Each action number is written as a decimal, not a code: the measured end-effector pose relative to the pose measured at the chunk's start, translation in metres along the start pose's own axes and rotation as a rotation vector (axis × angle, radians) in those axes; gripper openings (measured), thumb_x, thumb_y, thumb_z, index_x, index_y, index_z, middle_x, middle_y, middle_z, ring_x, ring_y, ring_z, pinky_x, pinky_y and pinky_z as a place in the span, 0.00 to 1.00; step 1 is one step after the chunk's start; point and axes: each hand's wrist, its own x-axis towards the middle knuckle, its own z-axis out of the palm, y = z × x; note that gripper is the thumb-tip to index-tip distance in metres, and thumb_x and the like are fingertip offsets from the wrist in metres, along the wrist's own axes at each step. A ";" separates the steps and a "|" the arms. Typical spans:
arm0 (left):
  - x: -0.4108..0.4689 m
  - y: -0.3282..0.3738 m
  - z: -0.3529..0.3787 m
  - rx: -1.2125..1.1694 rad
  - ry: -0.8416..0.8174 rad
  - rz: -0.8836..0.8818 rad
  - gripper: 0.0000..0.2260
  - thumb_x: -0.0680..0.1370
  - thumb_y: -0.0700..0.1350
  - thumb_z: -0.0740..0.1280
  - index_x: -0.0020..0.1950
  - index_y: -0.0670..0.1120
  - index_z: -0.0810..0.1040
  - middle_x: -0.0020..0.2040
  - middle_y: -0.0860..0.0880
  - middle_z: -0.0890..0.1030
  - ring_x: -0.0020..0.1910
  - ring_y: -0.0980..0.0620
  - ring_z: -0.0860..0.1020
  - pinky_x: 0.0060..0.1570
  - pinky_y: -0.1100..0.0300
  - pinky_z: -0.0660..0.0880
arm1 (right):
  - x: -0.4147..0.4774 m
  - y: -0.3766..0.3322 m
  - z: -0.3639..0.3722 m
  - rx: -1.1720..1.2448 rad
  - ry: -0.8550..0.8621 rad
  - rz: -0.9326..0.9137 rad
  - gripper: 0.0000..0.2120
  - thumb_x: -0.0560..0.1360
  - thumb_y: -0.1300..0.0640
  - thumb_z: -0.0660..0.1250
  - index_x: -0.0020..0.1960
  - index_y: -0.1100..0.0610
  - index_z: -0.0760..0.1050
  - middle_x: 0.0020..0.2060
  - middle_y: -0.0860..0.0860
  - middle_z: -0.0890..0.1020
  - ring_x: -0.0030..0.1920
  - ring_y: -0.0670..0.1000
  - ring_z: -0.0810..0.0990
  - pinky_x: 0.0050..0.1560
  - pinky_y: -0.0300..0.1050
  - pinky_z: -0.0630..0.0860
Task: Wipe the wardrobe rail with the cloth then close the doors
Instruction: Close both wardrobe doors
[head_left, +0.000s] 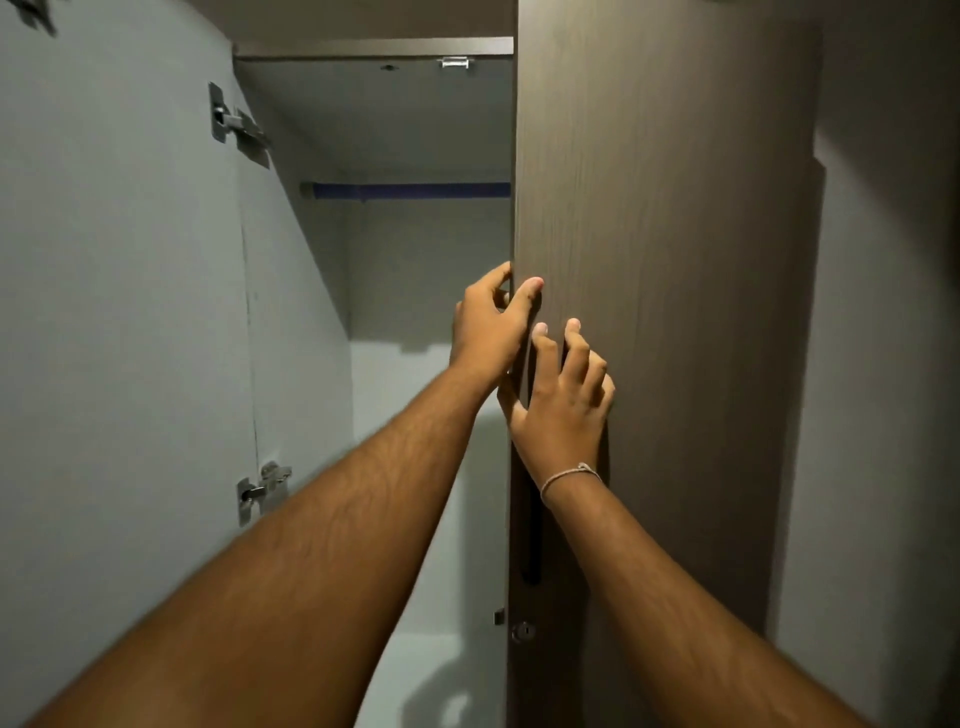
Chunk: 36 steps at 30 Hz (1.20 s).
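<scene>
A: What do we have at the right door (665, 260)?

B: Both our hands are on its free edge. Left hand (488, 325) is curled around the edge, thumb on the brown outer face, fingers wrapped behind it, so it grips the door. Right hand (563, 395) sits just below the left, fingers spread and bent, tips pressed on the outer face, thumb hooked at the edge. We can't tell if that one truly clamps or only pushes.

A: Door position?

B: Right door looks nearly shut against the carcass. The left door (114, 312) stands swung wide open, far from the right door's edge, pale inner face toward us. Two metal hinges on it: upper hinge (236, 127) and lower hinge (260, 488).

A: Rail?

B: Wardrobe rail (410, 190) runs horizontally inside, above our hands, its right end hidden behind the right door's edge. It reads dark blue. Left end meets a small bracket on the side wall.

A: Cloth?

B: We see none in either hand.

A: Anything else on the right door?

B: Dark vertical handle slot (531, 545) below the right wrist, and a round keyhole lock (523, 632) under it. Thin cord bracelet (569, 475) on the right wrist. A small clear catch (455, 62) sits on the wardrobe ceiling, above the door's edge.
</scene>
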 end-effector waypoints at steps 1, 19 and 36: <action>0.002 -0.002 0.002 0.007 -0.002 -0.025 0.24 0.84 0.55 0.69 0.79 0.49 0.74 0.67 0.47 0.84 0.65 0.49 0.82 0.65 0.49 0.81 | 0.002 -0.001 0.004 -0.007 -0.011 0.002 0.40 0.73 0.45 0.76 0.79 0.50 0.63 0.79 0.60 0.66 0.75 0.63 0.69 0.71 0.67 0.70; -0.091 0.088 -0.220 0.863 0.384 0.676 0.24 0.82 0.43 0.68 0.79 0.46 0.74 0.71 0.46 0.80 0.71 0.47 0.77 0.72 0.46 0.72 | -0.034 -0.143 -0.046 0.762 0.011 -0.029 0.21 0.76 0.48 0.71 0.69 0.46 0.75 0.78 0.52 0.66 0.74 0.58 0.69 0.73 0.68 0.63; -0.099 0.134 -0.408 0.641 0.582 -0.071 0.22 0.89 0.55 0.58 0.74 0.42 0.77 0.66 0.42 0.84 0.66 0.42 0.82 0.68 0.38 0.79 | -0.107 -0.396 -0.098 1.003 -0.446 -0.380 0.57 0.73 0.31 0.71 0.83 0.43 0.33 0.86 0.50 0.41 0.86 0.62 0.47 0.81 0.66 0.60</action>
